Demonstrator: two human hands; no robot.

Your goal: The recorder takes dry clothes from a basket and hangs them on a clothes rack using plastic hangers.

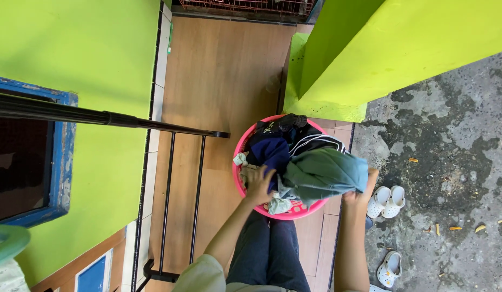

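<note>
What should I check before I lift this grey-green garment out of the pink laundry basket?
1. Right hand grips the grey-green garment at its edge: ok.
2. Left hand rests on the clothes in the pink basket, apart from that garment: ok.
3. Garment free of the dark blue clothing beside it: cannot tell, they overlap.
4. Basket sits flat on the wooden floor: ok.
5. Black drying rack stands within reach on the left, its bars bare: ok.
6. White sandals lie close to the right hand, on the concrete: not ok for stepping.

One head-worn view, steeply downward from standing height onto pink basket (245, 141) and wooden floor (218, 75).
</note>
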